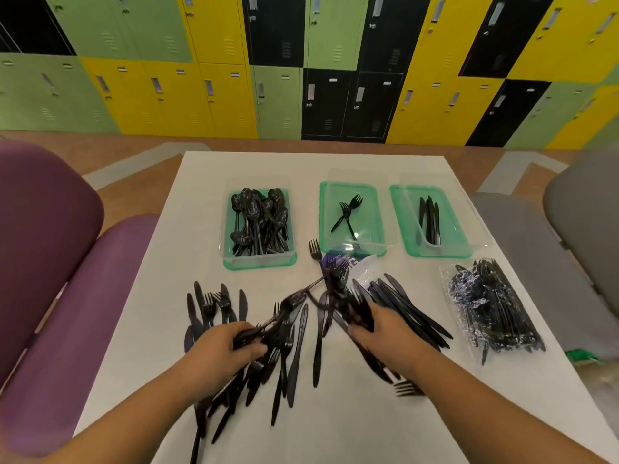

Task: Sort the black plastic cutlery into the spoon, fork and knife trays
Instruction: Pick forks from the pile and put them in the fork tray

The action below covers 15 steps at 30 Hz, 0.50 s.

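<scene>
Head view: at 7 o'clock on the bench (335, 430) the left hand (224, 349) has its grip closed round what look like forks (284, 309). At 5 o'clock the right hand (385, 333) clutches a blurred black bundle (348, 306) over the loose pile (301, 346). Fork-gathering seems the step in hand, with the spoon tray (259, 262) at 11 o'clock heaped, the fork tray (368, 209) at 12 holding two and the knife tray (405, 212) at 1 a few; next, both handfuls likely go to 12, clear of the crumpled wrapper (348, 262).
</scene>
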{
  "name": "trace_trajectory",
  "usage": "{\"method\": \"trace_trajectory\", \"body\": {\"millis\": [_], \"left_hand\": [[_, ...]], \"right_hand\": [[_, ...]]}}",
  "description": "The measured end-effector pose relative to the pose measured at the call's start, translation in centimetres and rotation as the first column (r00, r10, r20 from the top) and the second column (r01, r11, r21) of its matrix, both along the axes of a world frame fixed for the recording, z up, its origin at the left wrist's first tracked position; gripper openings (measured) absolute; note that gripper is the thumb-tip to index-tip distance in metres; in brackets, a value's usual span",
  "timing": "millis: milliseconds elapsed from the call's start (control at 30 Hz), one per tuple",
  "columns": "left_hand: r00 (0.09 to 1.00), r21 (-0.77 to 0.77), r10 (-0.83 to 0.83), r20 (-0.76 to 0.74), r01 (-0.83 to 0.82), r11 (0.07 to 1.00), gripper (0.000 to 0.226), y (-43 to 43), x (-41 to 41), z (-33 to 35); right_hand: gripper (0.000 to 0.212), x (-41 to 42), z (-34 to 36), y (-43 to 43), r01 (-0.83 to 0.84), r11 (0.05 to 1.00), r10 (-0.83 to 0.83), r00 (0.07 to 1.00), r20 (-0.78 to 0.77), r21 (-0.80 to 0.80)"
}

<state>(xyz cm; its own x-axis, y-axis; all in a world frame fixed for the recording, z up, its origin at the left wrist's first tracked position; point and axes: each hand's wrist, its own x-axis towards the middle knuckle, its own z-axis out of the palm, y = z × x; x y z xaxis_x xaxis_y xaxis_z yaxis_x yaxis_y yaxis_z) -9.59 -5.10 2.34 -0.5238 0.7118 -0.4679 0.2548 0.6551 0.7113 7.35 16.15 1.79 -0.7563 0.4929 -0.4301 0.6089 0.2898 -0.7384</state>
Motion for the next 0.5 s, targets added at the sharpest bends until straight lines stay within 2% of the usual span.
{"method": "trace_trajectory", "body": {"millis": [100,167,233,300,367,500], "left_hand": [[0.994,0.081,0.087,0.068,-0.093,0.992,0.007,4.0,-0.9,1.8],[0.988,0.127,0.121,0.096,-0.133,0.983,0.007,7.6,-1.7,2.6],[0.968,0.180,0.172,0.184,-0.205,0.962,0.009,11.7,-2.9,3.3],[0.945,0.209,0.206,0.253,-0.261,0.942,0.018,16.3,-4.3,3.5],[0.934,0.223,0.244,0.259,-0.304,0.926,0.022,20.7,-5.3,3.7],[0.920,0.188,0.296,0.257,-0.348,0.918,0.024,28.1,-6.5,2.7]], "right_hand": [[0.012,-3.2,1.2,3.3,0.165,0.986,-0.164,0.983,-0.088,0.002],[0.017,-5.9,1.7,6.0,0.298,0.953,-0.303,0.942,-0.147,-0.056],[0.013,-8.9,2.3,9.0,0.371,0.924,-0.382,0.912,-0.149,-0.097],[0.014,-11.7,2.4,12.0,0.428,0.892,-0.447,0.884,-0.139,-0.148],[0.020,-13.8,2.2,14.1,0.466,0.864,-0.493,0.860,-0.131,-0.193],[0.016,-16.7,0.9,16.9,0.498,0.852,-0.514,0.854,-0.080,-0.163]]}}
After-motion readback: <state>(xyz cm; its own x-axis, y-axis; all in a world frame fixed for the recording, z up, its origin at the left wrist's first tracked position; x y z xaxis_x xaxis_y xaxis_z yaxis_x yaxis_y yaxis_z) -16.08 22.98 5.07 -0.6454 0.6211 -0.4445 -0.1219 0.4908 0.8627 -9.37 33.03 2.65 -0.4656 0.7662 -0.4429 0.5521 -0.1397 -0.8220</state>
